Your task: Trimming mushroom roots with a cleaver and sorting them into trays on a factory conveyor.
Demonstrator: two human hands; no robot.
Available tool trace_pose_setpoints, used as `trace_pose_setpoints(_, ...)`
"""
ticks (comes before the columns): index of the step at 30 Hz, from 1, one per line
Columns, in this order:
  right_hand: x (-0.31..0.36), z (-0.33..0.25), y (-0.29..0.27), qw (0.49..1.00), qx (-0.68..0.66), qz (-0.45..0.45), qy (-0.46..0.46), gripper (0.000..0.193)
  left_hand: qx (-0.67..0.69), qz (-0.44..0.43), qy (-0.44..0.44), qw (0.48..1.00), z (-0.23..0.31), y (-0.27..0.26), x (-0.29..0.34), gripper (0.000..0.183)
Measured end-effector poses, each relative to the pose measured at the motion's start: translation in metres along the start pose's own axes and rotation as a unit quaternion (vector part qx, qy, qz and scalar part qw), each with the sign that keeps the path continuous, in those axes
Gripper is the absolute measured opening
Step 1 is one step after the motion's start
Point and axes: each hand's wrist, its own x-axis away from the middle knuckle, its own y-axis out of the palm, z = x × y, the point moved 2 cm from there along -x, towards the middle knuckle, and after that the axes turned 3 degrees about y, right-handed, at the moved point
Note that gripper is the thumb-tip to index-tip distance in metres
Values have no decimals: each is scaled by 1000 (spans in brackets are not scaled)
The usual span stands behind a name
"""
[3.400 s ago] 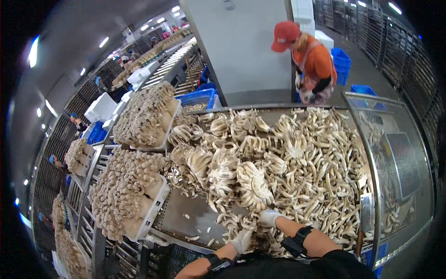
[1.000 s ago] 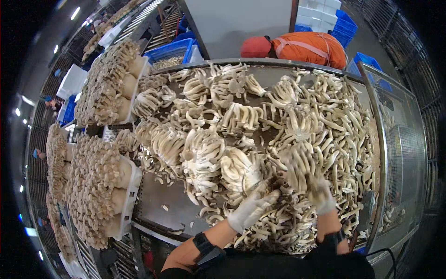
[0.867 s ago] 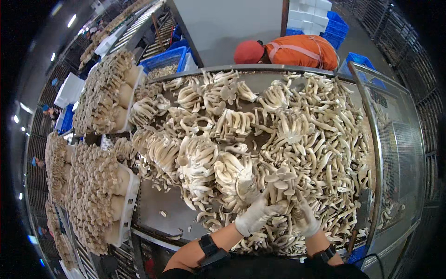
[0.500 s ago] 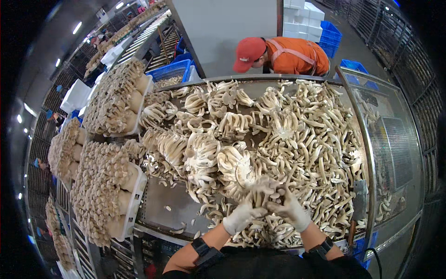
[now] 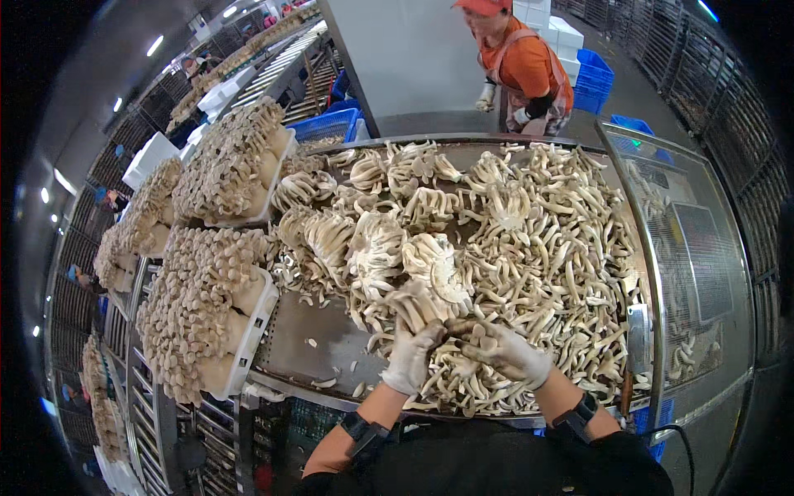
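A grey sheet-metal table (image 5: 308,343) carries loose long-stemmed beige mushrooms (image 5: 554,273) toward its right edge. Near its front edge, the white-gloved left hand (image 5: 410,355) curls around a beige mushroom cluster (image 5: 417,304); the white-gloved right hand (image 5: 506,353) is half-curled, its hold unclear.

The left grip (image 5: 411,361) and right grip (image 5: 506,351) are wearing white gloves (image 5: 405,377) smudged with dark grey, while black bands (image 5: 361,428) are circling the wrists and a plain black garment (image 5: 504,463) is showing below. Mushrooms (image 5: 562,264) are mixing cream stems and grey-brown caps over a dull silver-grey desk (image 5: 302,331), and beige-brown clusters (image 5: 194,306) are contrasting with white trays (image 5: 255,335). A co-worker (image 5: 529,66) is wearing bright orange, a red-orange cap (image 5: 482,6) and a pale pink apron (image 5: 561,112), with blue crates (image 5: 592,81) and white boxes (image 5: 566,37) standing out against grey.
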Motion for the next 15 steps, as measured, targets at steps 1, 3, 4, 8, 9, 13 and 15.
trace_pose_setpoints(1, 5, -1, -6, 1000, 4, -1, -4, 49, -26, 45, 24, 998, 7, 5, -6, 59)
trace_pose_setpoints(3, 14, -3, -16, 996, -55, -41, -50, 46, -11, 53, 4, 999, 3, 3, -7, 54)
trace_pose_setpoints(4, 15, -10, -14, 996, -33, 44, -70, 46, -58, -30, 62, 996, -4, -23, -13, 48)
trace_pose_setpoints(8, 28, -22, -45, 671, 612, 381, -176, 43, -1, -83, 23, 996, 6, 18, 1, 76)
trace_pose_setpoints(9, 24, -24, -43, 672, 611, 378, -181, 43, 9, -97, -9, 995, 7, 12, 4, 78)
trace_pose_setpoints(13, 11, 2, -65, 608, 612, 314, -396, 27, -14, -143, 5, 990, -1, 39, 15, 63)
trace_pose_setpoints(15, 17, -22, -4, 770, 506, 330, -204, 26, -89, -123, 3, 988, 7, 52, 23, 62)
